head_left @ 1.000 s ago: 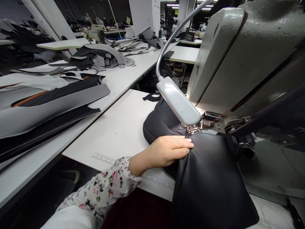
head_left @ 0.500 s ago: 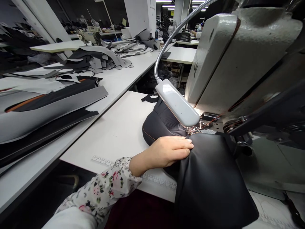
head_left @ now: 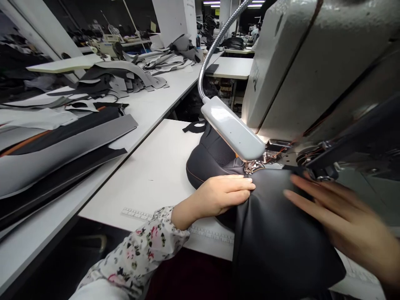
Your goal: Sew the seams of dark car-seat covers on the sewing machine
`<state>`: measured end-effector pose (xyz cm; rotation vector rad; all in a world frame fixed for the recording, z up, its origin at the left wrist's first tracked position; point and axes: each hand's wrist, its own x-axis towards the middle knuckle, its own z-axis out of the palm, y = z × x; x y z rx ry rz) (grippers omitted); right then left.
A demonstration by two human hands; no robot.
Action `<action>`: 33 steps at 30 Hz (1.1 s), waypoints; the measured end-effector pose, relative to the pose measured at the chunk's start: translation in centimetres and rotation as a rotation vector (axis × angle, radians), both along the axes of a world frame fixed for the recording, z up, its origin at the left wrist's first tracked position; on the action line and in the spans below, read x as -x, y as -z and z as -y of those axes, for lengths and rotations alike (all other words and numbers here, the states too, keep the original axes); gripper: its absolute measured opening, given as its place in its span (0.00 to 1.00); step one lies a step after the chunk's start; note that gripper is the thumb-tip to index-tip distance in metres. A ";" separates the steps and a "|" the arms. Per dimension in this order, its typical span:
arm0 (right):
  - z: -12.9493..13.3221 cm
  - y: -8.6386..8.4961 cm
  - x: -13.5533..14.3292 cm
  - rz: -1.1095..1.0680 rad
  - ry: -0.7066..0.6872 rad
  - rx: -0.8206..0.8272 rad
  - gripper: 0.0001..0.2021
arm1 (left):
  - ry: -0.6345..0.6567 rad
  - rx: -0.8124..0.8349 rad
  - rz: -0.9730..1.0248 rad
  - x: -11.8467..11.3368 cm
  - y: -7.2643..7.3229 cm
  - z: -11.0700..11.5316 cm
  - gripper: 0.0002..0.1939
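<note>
A black leather-like cover (head_left: 281, 233) with orange stitching lies under the sewing machine (head_left: 290, 75) and drapes over the table's front edge. My left hand (head_left: 221, 193) grips its seam just in front of the presser foot (head_left: 249, 167). The fingers are held together at the fold, and the thumb is hidden. My right hand (head_left: 340, 216), smeared by motion, is over the right side of the cover with fingers apart and holds nothing. Whether it touches the cover I cannot tell. At the left the cover's rounded part (head_left: 203, 162) has a mesh patch.
A white lamp (head_left: 233, 129) on a bendable metal neck hangs close above the needle area. Ruler markings (head_left: 212, 234) run along the table's front. On the side table to the left lie grey and black cut pieces (head_left: 68, 137). A black scrap (head_left: 194, 126) lies behind the cover.
My right hand has come into view from the right, over the cover. My left hand stays at the seam by the presser foot. The camera view has shifted slightly.
</note>
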<state>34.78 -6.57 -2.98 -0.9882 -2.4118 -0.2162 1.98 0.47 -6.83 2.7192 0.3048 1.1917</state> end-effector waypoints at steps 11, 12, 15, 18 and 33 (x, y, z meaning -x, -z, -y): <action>-4.4 2.2 2.5 -0.116 -0.214 0.140 0.17 | -0.186 -0.169 0.061 -0.1 0.6 0.2 0.11; -4.4 2.2 2.6 -0.137 -0.206 0.140 0.17 | -0.187 -0.163 0.055 -0.1 0.6 0.1 0.11; -4.5 2.3 2.8 -0.183 -0.180 0.122 0.16 | -0.183 -0.129 0.053 0.0 0.6 -0.3 0.10; -4.6 2.6 2.9 -0.185 -0.162 0.104 0.17 | -0.156 -0.086 0.053 0.0 0.8 -0.7 0.09; -4.6 3.8 3.2 -0.278 -0.098 0.092 0.16 | -0.016 0.170 0.109 0.4 0.8 -2.1 0.12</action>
